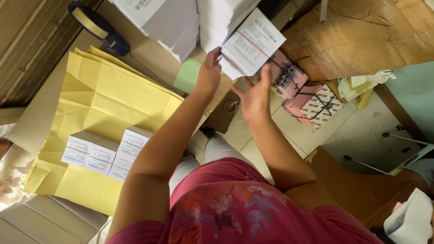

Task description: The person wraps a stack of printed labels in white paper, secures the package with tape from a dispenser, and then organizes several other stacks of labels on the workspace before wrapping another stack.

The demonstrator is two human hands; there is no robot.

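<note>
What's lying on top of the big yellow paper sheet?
Small white boxes sit in a block on the yellow paper sheet. The person's left arm covers the block's right end, so the count is unclear.
</note>
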